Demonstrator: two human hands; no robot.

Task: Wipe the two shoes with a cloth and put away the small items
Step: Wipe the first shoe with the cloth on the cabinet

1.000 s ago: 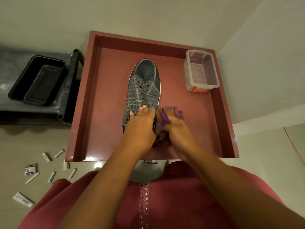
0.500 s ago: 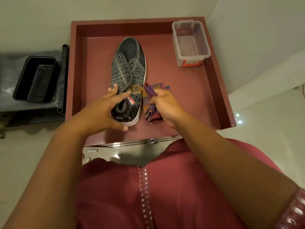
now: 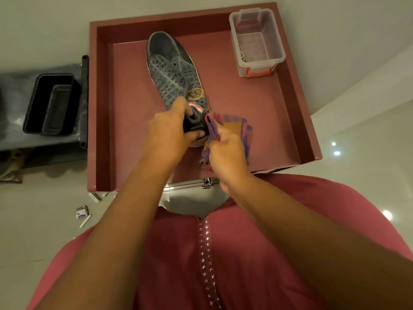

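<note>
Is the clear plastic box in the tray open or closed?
Open. The clear plastic box has no lid on it; its inside floor is visible from above.

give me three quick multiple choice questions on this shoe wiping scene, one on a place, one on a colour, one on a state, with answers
1. Where does the clear plastic box with red latches stand?
A. on the floor by the small items
B. in the far right corner of the dark red tray
C. on the grey side surface

2. What colour is the open bin left of the tray?
A. black
B. white
C. yellow

3. What is the right hand doing?
A. resting flat on the tray
B. reaching into the box
C. gripping the purple and orange patterned cloth

Answers:
1 B, the box sits on the tray floor against its far right walls.
2 A, the bin on the grey surface is black.
3 C, its fingers curl round the cloth beside the grey checked shoe, whose heel the left hand holds.
</note>
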